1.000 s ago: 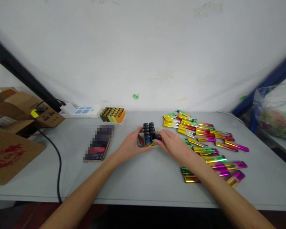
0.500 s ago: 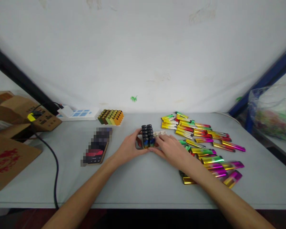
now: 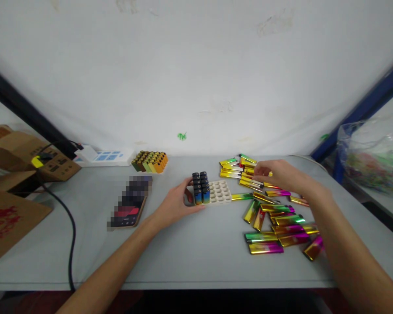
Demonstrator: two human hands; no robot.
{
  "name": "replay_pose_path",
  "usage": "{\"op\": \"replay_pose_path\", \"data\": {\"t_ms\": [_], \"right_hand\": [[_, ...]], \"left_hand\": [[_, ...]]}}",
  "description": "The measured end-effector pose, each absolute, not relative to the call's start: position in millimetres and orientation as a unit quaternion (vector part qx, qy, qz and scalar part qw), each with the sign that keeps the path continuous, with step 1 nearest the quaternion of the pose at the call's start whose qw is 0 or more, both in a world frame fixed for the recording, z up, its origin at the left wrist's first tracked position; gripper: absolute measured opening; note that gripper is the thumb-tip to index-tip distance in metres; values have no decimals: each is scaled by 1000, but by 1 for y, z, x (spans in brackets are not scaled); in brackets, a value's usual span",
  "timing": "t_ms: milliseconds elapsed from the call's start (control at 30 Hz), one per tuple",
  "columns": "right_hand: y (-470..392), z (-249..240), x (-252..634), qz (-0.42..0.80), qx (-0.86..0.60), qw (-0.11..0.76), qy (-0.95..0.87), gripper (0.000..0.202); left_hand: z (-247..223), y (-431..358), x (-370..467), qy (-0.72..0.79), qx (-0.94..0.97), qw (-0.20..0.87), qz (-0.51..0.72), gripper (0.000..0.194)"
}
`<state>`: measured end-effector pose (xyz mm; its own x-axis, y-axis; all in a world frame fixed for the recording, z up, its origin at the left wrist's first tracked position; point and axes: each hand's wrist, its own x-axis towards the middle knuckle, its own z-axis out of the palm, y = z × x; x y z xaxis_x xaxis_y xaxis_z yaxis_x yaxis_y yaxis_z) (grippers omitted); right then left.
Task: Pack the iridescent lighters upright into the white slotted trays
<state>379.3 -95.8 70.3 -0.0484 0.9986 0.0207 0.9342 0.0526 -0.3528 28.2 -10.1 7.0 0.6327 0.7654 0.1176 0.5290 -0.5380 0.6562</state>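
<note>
A white tray (image 3: 221, 192) with round-edged slots lies at the middle of the table. Upright blue lighters with black tops (image 3: 201, 188) fill its left end in two rows. My left hand (image 3: 178, 199) is closed around that left end, thumb in front and fingers behind. Over the back part of a pile of shiny lighters (image 3: 286, 220), gold blending into green, red or purple, is my right hand (image 3: 271, 172). Its fingers are curled down in a pinch at a gold lighter, only a bit of which shows. One gold-green lighter (image 3: 242, 196) touches the tray's right edge.
A second full block of lighters (image 3: 149, 161) stands near the wall, beside a white power strip (image 3: 109, 157). A phone (image 3: 132, 203) lies left of my left hand. Cardboard boxes (image 3: 32, 150) and a black cable (image 3: 71, 226) occupy the left; a clear plastic bag (image 3: 376, 152) is at right.
My right hand has left the tray and moved right to the back of the lighter pile, uncovering the slots. My left hand keeps its hold on the tray.
</note>
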Motion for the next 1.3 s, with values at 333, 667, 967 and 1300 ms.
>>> {"op": "replay_pose_path", "data": {"t_ms": [333, 667, 967, 1300], "right_hand": [[-93, 26, 384, 125, -658, 36, -742, 22], [-105, 48, 366, 238, -614, 289, -695, 37], [-96, 50, 317, 349, -536, 483, -598, 35], [-104, 41, 273, 523, -451, 513, -510, 33]], "left_hand": [[10, -9, 27, 384, 851, 303, 190, 89], [12, -9, 27, 383, 848, 309, 199, 90], [9, -8, 24, 343, 854, 340, 193, 91], [7, -7, 23, 324, 855, 353, 197, 92]]}}
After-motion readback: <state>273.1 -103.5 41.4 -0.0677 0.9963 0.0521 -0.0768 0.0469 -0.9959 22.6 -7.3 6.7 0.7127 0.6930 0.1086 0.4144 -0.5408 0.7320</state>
